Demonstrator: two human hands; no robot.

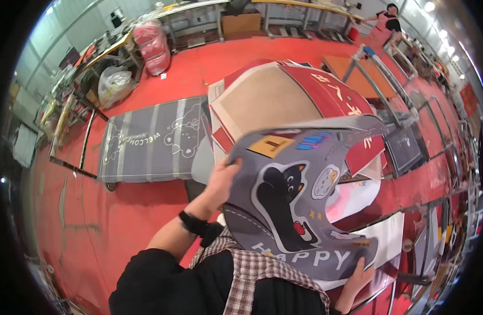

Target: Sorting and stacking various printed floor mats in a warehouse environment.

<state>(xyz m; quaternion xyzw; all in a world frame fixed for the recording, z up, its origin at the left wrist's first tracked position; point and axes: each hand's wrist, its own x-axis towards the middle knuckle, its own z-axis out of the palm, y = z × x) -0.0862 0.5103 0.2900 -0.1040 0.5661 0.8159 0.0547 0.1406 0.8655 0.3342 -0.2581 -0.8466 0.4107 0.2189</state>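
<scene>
A grey floor mat (241, 202) with a black cartoon cat printed on it bends in front of me, its far edge curled up. My left hand (223, 178) grips its left edge, the fingertips partly hidden by the mat. Down at the near right corner, my right hand (358, 278) pinches the edge, thumb on top. Just beyond lies a tall stack of mats, a beige one (262, 100) and a red one (330, 89) with pale characters uppermost. White and pink sheets (351, 202) show beneath the held mat's right side.
Left of the stack, a low cart (152, 142) carries wrapped grey mats. A metal frame (378, 79) stands at the right, before an orange board (330, 68). Workbenches (194, 6) line the far wall, with pink bundles (151, 47) beside them. Another person (385, 29) stands far right.
</scene>
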